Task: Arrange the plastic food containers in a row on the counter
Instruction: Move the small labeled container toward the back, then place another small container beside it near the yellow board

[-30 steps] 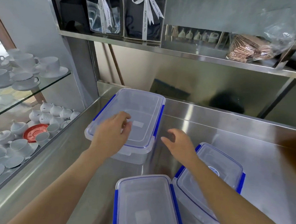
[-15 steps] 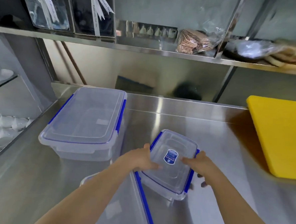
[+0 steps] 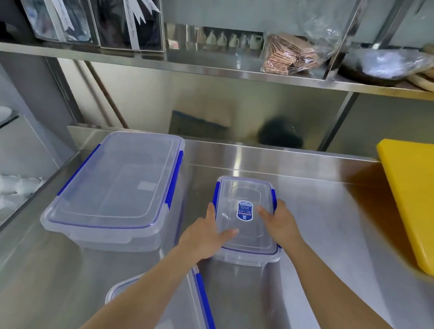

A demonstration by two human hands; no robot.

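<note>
A: Why both hands on the small container (image 3: pixel 245 217)?

B: To square it up just right of the large container (image 3: pixel 115 186). The left hand (image 3: pixel 204 237) and right hand (image 3: pixel 278 224) clamp its long sides; a third container (image 3: pixel 197 305) waits nearer than the large one

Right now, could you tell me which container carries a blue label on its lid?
The small container between both hands; the other lids lack it.

Both hands (image 3: pixel 242 229) gripping small container (image 3: pixel 245 217), steel counter (image 3: pixel 322 209)
</note>
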